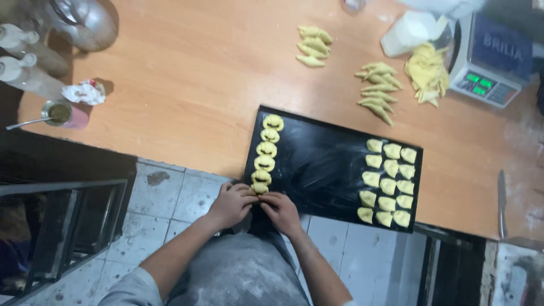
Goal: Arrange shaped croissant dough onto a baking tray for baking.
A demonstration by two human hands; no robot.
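Left hand (231, 203) and right hand (280, 211) meet at the near left corner of the black baking tray (323, 170), fingers pinched together on a curved dough piece (259, 187). It ends a column of shaped crescents (267, 148) along the tray's left edge. Triangular dough pieces (388, 182) fill its right end.

Digital scale (488, 54): far right corner of the wooden counter (187, 79); pale grey body, dark blue rectangular label panel with light lettering. Display screen (479, 83): front face of the scale; small, lit green. White plastic bag (412, 31): just beside the scale, crumpled.
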